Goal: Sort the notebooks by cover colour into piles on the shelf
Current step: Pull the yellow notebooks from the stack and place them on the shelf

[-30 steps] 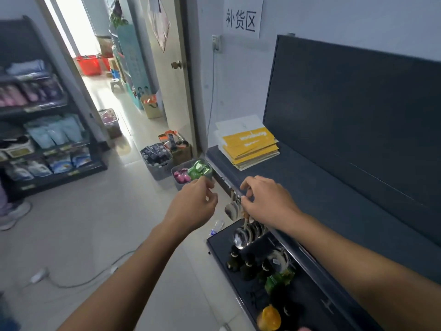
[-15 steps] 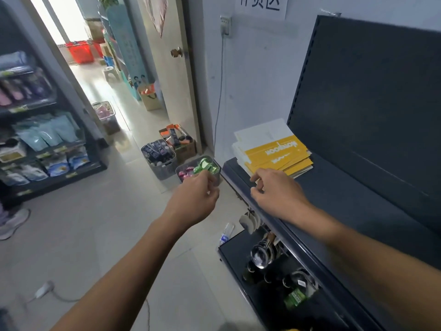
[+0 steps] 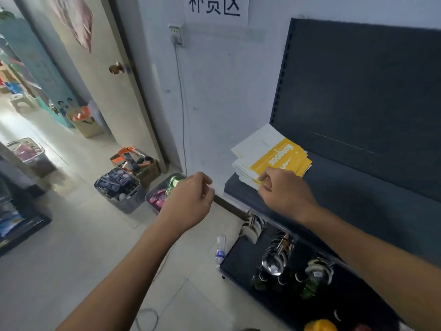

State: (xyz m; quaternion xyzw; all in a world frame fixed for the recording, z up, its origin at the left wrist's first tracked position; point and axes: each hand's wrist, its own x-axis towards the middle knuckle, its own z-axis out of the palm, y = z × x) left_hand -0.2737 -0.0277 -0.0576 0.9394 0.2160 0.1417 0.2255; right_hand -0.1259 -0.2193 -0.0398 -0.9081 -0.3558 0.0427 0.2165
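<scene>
A stack of notebooks lies at the left end of the dark shelf. Yellow-covered notebooks are fanned on top, and white-covered ones show beneath and behind them. My right hand reaches over the shelf's front edge, its bent fingertips touching the near corner of the stack; no firm grip on a notebook shows. My left hand hovers in the air left of the shelf end with loosely curled fingers, holding nothing.
Below the shelf, a lower shelf carries metal ladles and dark bottles. Baskets of small goods stand on the floor by the door. A plastic bottle lies on the floor. A cable runs down the wall.
My view has swung toward the notebook stack. My right hand has moved forward along the shelf from its front edge to the stack's near corner. My left hand has followed, still holding nothing.
</scene>
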